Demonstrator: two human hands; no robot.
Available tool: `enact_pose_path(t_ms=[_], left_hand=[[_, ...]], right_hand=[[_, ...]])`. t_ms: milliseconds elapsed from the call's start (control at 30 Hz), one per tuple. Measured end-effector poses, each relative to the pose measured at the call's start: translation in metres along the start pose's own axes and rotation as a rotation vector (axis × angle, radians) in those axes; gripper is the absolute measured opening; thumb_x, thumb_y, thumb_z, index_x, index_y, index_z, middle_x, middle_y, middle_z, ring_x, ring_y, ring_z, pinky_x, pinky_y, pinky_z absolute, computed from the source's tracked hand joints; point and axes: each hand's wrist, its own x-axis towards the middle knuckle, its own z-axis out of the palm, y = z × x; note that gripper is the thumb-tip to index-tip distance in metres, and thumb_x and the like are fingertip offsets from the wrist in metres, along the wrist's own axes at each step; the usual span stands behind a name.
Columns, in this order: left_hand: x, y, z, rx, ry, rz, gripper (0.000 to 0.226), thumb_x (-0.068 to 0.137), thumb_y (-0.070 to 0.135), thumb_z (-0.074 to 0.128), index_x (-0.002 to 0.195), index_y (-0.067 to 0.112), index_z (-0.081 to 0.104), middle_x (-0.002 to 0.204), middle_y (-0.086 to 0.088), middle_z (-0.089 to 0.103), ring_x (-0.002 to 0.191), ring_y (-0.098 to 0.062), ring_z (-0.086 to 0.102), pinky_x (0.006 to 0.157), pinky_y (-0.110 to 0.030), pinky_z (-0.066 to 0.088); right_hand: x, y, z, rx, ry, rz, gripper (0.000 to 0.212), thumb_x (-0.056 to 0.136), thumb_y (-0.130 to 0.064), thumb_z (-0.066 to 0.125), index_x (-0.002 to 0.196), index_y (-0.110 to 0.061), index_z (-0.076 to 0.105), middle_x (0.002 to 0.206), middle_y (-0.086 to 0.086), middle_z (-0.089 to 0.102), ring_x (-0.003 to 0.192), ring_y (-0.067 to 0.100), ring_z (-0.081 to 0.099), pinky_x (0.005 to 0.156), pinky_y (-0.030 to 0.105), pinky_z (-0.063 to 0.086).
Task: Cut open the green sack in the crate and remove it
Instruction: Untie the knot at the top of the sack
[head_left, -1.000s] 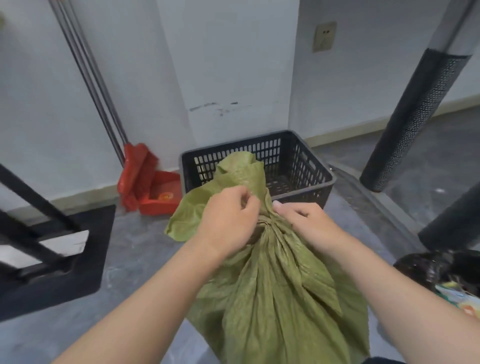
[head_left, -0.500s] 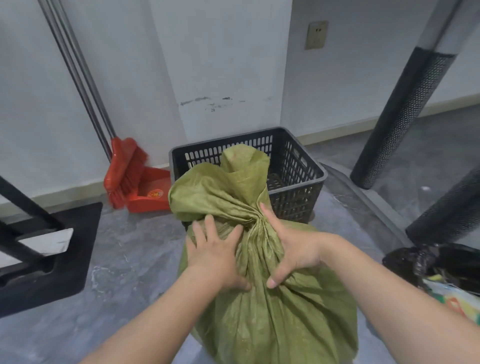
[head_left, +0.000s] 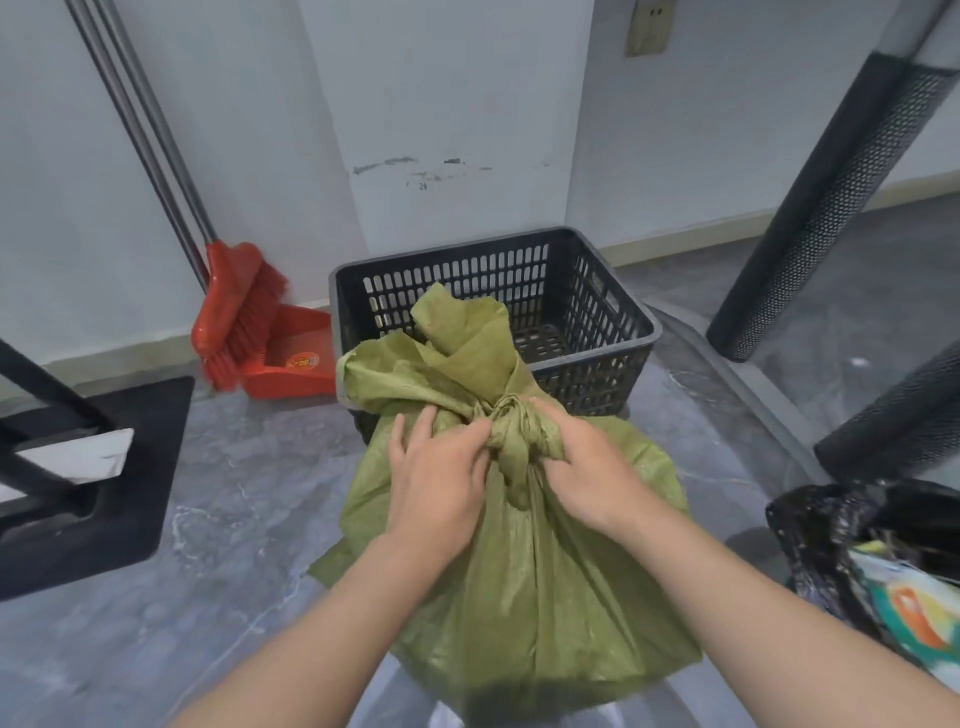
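Note:
A full green woven sack (head_left: 545, 582) stands on the grey floor right in front of me, its neck tied in a knot (head_left: 511, 441). The loose top flap rises behind the knot toward the crate. My left hand (head_left: 439, 478) pinches the knot from the left with thumb and fingers. From the right, my right hand (head_left: 587, 467) grips the same knot. Just behind the sack sits a black slotted plastic crate (head_left: 613, 306), its visible inside holding nothing. No cutting tool is in sight.
A red broom (head_left: 234, 317) and red dustpan (head_left: 296, 364) lean at the wall left of the crate. A black frame with a flat base (head_left: 104, 467) stands at far left. Two black mesh-covered poles (head_left: 831, 208) slant at right, above a black bin bag (head_left: 857, 530) with colourful packaging.
Both hands have moved from pressing flat on the sack's sides up onto the knot, where they now pinch it. The view has tilted down slightly.

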Motion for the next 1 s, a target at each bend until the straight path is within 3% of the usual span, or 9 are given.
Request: enact_pose_path(t_ms=[100,167,233,400,533,667,733,867,1000], left_hand=[[0.012,0.010,-0.022,-0.277,0.042,-0.070,0.016,0.099,0.017,0.049,0.088,0.030,0.049,0.102,-0.010,0.063,0.122,-0.040,0.050,0.099,-0.049,0.045],[0.022,0.020,-0.045,-0.333,0.032,-0.114,0.017,0.099,0.019,0.048,0.083,0.027,0.046,0.095,-0.009,0.056,0.103,-0.035,0.051,0.080,-0.040,0.043],[0.036,0.034,-0.073,-0.345,0.023,-0.130,0.017,0.098,0.023,0.046,0.081,0.024,0.046,0.089,-0.007,0.055,0.093,-0.031,0.051,0.072,-0.038,0.038],[0.082,0.083,-0.156,-0.399,0.000,-0.243,0.018,0.101,0.014,0.045,0.091,0.009,0.060,0.089,-0.007,0.069,0.089,-0.029,0.061,0.081,-0.042,0.049],[0.121,0.112,-0.208,-0.410,-0.059,-0.315,0.022,0.102,0.017,0.046,0.097,0.013,0.067,0.095,0.000,0.074,0.096,-0.026,0.065,0.089,-0.037,0.051],[0.170,0.125,-0.241,-0.428,-0.132,-0.346,0.024,0.104,0.020,0.046,0.094,0.017,0.068,0.094,0.000,0.073,0.096,-0.026,0.066,0.089,-0.039,0.051],[0.199,0.118,-0.245,-0.435,-0.147,-0.353,0.024,0.103,0.024,0.046,0.091,0.018,0.067,0.091,0.000,0.072,0.095,-0.028,0.066,0.089,-0.039,0.052],[0.265,0.082,-0.229,-0.469,-0.236,-0.385,0.032,0.094,0.040,0.041,0.075,0.022,0.058,0.073,0.002,0.062,0.084,-0.039,0.063,0.076,-0.043,0.051],[0.329,0.041,-0.193,-0.508,-0.275,-0.368,0.036,0.104,0.027,0.041,0.075,0.021,0.061,0.080,0.000,0.066,0.078,-0.027,0.060,0.071,-0.037,0.044]], right_hand=[[0.005,-0.023,-0.019,0.068,0.028,-0.017,0.059,0.092,-0.010,0.056,0.143,-0.040,0.051,0.135,-0.015,0.064,0.126,0.010,0.056,0.107,0.034,0.046],[0.007,-0.046,-0.037,0.106,0.023,-0.013,0.049,0.094,-0.010,0.054,0.133,-0.040,0.060,0.123,-0.017,0.069,0.117,0.010,0.062,0.100,0.033,0.050],[0.012,-0.072,-0.059,0.130,0.049,0.018,0.050,0.092,-0.007,0.051,0.127,-0.041,0.062,0.115,-0.016,0.071,0.110,0.013,0.064,0.096,0.036,0.052],[0.037,-0.136,-0.125,0.129,0.063,0.134,0.046,0.091,-0.006,0.048,0.120,-0.040,0.062,0.103,-0.009,0.072,0.098,0.021,0.065,0.086,0.039,0.054],[0.062,-0.181,-0.180,0.069,-0.016,0.253,0.036,0.095,-0.013,0.049,0.118,-0.035,0.065,0.101,-0.003,0.068,0.092,0.027,0.059,0.083,0.038,0.052],[0.099,-0.214,-0.222,0.051,-0.085,0.350,0.019,0.092,-0.020,0.049,0.095,-0.031,0.065,0.096,-0.002,0.069,0.088,0.029,0.060,0.081,0.039,0.051],[0.125,-0.225,-0.232,0.057,-0.122,0.396,0.019,0.088,-0.018,0.046,0.083,-0.026,0.062,0.091,0.000,0.069,0.086,0.030,0.062,0.078,0.040,0.053],[0.202,-0.223,-0.226,0.004,-0.219,0.469,0.027,0.078,-0.019,0.043,0.092,-0.017,0.067,0.094,0.009,0.071,0.087,0.034,0.066,0.077,0.038,0.055],[0.275,-0.204,-0.209,-0.036,-0.292,0.559,0.014,0.088,-0.007,0.047,0.077,-0.009,0.056,0.073,0.009,0.055,0.064,0.025,0.050,0.055,0.029,0.036]])
